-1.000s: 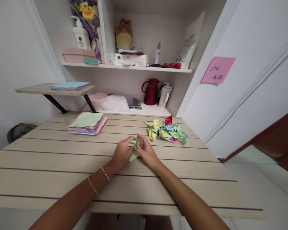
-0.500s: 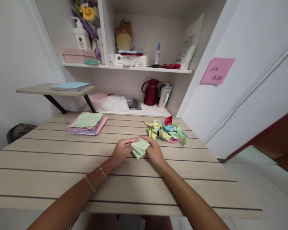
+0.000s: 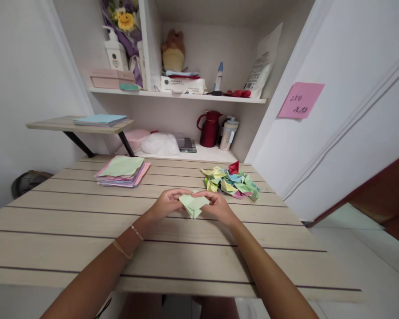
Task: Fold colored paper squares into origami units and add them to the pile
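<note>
A pale green piece of folded paper (image 3: 194, 205) is held above the slatted table (image 3: 173, 261) between both hands. My left hand (image 3: 168, 202) grips its left side, fingers along the upper edge. On the right side, my right hand (image 3: 218, 205) pinches it the same way. The paper's layers are spread into a wide, pointed shape. Just beyond my right hand lies a heap of folded paper boats (image 3: 234, 179) in yellow, green, blue, pink and red. Farther left rests a stack of square paper sheets (image 3: 122, 171), a green one on top.
A raised wooden stand (image 3: 53, 125) at the left carries blue paper sheets (image 3: 100, 119). Behind the table, a shelf unit holds a dark red jug (image 3: 210, 129), a pale bottle (image 3: 229, 134) and a white plastic bag (image 3: 160, 144). A pink note (image 3: 301, 100) is stuck on the right wall.
The green paper went from a compact, layered square to a wider, opened-out shape. My hands moved slightly apart as its sides spread. The stack and the heap stayed put.
</note>
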Demonstrator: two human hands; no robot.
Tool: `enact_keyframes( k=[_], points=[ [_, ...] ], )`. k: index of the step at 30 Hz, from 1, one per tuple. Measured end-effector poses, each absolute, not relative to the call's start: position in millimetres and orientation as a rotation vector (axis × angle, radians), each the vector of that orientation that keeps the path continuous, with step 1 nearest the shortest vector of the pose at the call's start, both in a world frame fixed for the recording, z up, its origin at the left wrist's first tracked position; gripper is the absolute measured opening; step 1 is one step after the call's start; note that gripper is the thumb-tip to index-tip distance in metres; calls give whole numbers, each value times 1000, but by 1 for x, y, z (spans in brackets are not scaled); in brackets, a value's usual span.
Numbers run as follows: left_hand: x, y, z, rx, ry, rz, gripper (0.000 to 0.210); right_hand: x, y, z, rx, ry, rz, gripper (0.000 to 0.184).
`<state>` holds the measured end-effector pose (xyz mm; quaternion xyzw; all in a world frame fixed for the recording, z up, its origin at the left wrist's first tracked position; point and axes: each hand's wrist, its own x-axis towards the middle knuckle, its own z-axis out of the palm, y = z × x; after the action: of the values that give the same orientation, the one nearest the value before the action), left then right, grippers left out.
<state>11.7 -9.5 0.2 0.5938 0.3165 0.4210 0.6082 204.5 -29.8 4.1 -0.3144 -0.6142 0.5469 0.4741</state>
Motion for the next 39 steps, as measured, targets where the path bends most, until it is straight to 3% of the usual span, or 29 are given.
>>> enact_keyframes(
  k=[5,10,21,31,39],
  points=[
    [8,-10,3,1419,645,950,45,209,-27,4,-733,-1492,1376,43],
    [10,-3,-13,1562,914,1064,25,205,-18,-10,-941,-1370,1242,52],
    [13,-7,-16,2143,947,994,15,193,-14,-29,-1005,-1426,1112,33],
    [20,-10,-18,1657,879,1012,30,193,-15,-25,-983,-1216,1239,32],
    [20,-15,-14,1628,796,923,31,196,-18,-22,-1029,-1026,1240,40]
  ],
)
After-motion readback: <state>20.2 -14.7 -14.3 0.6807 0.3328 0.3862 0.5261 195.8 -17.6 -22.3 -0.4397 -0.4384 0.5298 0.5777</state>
